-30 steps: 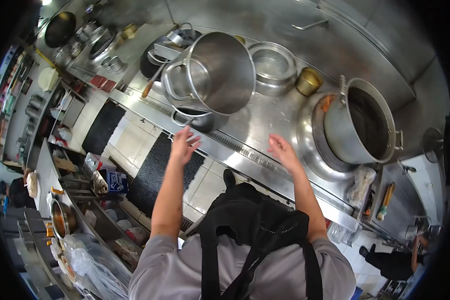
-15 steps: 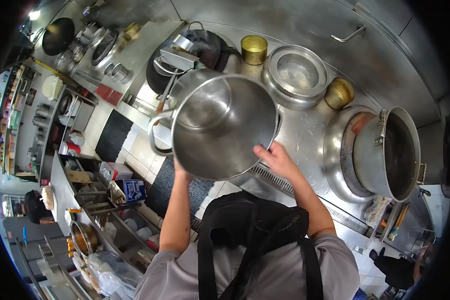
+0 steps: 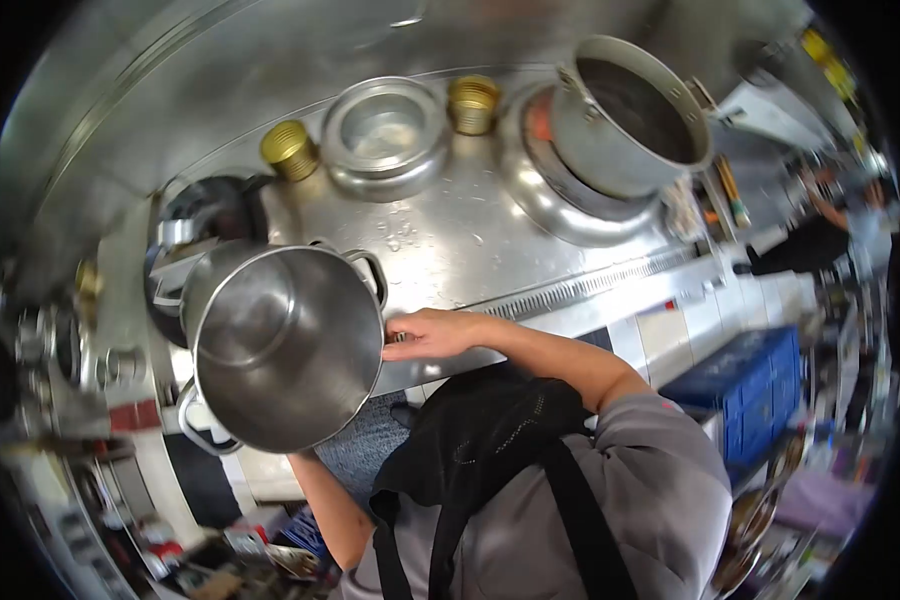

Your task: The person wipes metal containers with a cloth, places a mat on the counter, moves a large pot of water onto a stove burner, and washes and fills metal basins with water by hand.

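Observation:
A large stainless steel stockpot [image 3: 288, 350] is tilted with its open mouth toward me, and its inside looks bare. It has a loop handle [image 3: 370, 277] at its upper right and another at its lower left. My right hand [image 3: 432, 334] is closed at the pot's right rim, with the fingertips against the edge. From below, my left forearm [image 3: 335, 510] reaches the lower rim. My left hand is behind the pot and supports it there, with its fingers hidden. Behind the pot is a dark wok [image 3: 215, 205] on a burner.
Along the steel counter [image 3: 420, 240] stand a gold tin [image 3: 289, 152], a round steel burner ring [image 3: 382, 140] and another gold tin [image 3: 473, 105]. A big grey pot [image 3: 610, 140] tilts on a wide ring at the right. A blue crate [image 3: 740, 400] and a person [image 3: 810, 235] are farther right.
My view has turned to the right. In it, the pot now lies farther left and lower. My right hand has shifted from the lower rim to the right side. My left hand has gone behind the pot.

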Motion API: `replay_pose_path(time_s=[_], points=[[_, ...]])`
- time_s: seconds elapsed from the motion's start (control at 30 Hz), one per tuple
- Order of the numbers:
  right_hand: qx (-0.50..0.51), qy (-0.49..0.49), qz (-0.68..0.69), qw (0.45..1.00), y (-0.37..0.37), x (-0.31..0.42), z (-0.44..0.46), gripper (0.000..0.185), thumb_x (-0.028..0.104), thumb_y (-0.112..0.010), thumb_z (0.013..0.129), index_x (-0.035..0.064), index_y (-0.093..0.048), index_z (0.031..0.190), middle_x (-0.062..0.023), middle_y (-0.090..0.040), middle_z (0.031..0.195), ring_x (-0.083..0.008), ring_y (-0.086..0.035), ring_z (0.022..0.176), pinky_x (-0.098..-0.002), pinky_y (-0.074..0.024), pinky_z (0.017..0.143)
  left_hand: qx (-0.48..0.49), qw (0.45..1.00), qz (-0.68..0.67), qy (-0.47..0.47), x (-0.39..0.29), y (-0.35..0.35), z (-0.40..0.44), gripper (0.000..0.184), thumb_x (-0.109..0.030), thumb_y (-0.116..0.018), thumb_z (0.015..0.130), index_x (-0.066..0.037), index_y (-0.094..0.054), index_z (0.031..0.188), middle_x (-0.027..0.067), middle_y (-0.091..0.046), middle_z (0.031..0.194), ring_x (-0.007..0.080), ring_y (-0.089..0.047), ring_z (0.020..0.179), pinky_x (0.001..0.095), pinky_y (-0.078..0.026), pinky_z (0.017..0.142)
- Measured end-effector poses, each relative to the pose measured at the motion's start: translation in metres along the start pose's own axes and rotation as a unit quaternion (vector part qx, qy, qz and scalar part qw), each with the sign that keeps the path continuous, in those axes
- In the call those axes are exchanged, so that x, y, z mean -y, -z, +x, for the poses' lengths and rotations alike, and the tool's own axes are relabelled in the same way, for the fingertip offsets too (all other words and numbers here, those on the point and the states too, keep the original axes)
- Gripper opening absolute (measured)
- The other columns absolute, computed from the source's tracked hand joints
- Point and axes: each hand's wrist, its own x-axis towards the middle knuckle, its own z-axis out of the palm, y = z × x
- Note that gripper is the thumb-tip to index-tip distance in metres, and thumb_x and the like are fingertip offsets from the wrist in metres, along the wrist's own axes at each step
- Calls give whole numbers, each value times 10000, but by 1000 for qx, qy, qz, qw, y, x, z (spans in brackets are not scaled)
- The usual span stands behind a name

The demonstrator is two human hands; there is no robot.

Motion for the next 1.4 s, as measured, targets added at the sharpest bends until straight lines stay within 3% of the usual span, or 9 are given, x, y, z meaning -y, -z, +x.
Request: replay_pose_path(time_s=[0.27,0.37,0.5,0.57,0.67,0.97,1.1,1.27,1.4], points=[[-487,-440,213,724,-15,-174,-307,441,407,-560,984,23,-634,1187,-104,-679,954,-168,-639,706,-321,-521,604,-93,968,233,-30,17,85,-34,512,-378,-531,1008,-2,-477,1351,132,-548,1316,295,-586,1144,414,-531,911],[-704,-424,329,466,-11,-237,-414,429,483,-511,968,78,-630,1046,-48,-632,845,-174,-592,671,-346,-467,592,-128,942,300,75,21,94,-63,407,-379,-542,998,-29,-513,1204,145,-566,1161,287,-593,1047,408,-534,799],[-759,-353,395,378,9,-321,-492,544,577,-440,999,99,-587,1212,-50,-639,980,-196,-580,846,-403,-470,758,78,866,446,212,56,141,-63,306,-346,-557,987,-46,-529,1037,102,-569,884,219,-622,654,315,-519,519],[-761,-345,398,379,33,-390,-515,624,638,-457,966,110,-567,1279,-93,-629,1141,-237,-575,938,-431,-473,773,382,708,594,7,42,102,-83,266,-288,-569,983,-28,-559,1039,99,-585,836,217,-627,645,329,-534,521],[-769,-356,380,371,72,-483,-540,668,674,-403,962,136,-514,1342,-106,-632,1212,-280,-602,958,-476,-485,716,61,661,615,426,62,62,-106,289,-271,-551,986,-4,-574,1096,119,-635,917,228,-674,709,359,-556,542],[-808,-200,313,456,93,-609,-565,507,353,-506,1024,-63,-544,1312,-175,-629,1238,-291,-627,1087,-398,-527,912,186,620,732,211,122,-162,-154,412,-346,-536,963,24,-599,794,150,-633,812,196,-668,733,359,-502,580],[-738,-118,392,536,101,-637,-589,513,402,-558,976,-7,-568,1285,-134,-636,1212,-273,-616,1066,-444,-520,888,290,589,742,135,162,-208,-132,396,-405,-625,955,-22,-631,1058,116,-700,835,242,-673,742,388,-530,701],[-599,-396,601,351,130,-604,-602,453,518,-571,937,163,-598,1217,-36,-631,1095,-226,-569,990,-467,-464,830,318,601,733,-22,152,-333,-154,296,-321,-658,945,-48,-663,1058,145,-710,1005,294,-686,952,403,-532,832],[-551,-472,519,453,104,-572,-604,392,489,-550,937,156,-596,1139,-27,-595,1072,-211,-540,1008,-535,-428,869,302,638,693,-147,98,-433,-140,250,-269,-663,940,-35,-659,1029,144,-701,940,275,-678,858,382,-534,776]])
